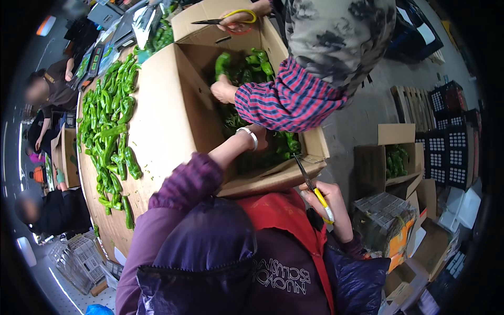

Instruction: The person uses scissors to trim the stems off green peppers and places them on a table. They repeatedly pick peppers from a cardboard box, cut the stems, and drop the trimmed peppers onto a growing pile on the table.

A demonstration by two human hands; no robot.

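Note:
Before me a cardboard box (202,114) stands with its flaps spread, and green peppers (291,143) lie inside it. My left hand (258,136), with a bracelet at the wrist, reaches down into the box. Its fingers are hidden, partly by a co-worker's checked sleeve, so I cannot tell what they touch. Near the box's front right corner, my right hand (325,197) holds scissors (311,183) with yellow-and-white handles, their dark blades pointing toward the box.
Opposite, a co-worker's hand (224,90) is at a green pepper (223,65) in the box; the other hand (238,19) holds scissors (208,22). Peppers (106,138) lie piled on the table (118,236) at left. At right stand another pepper box (368,165) and dark crates (437,153).

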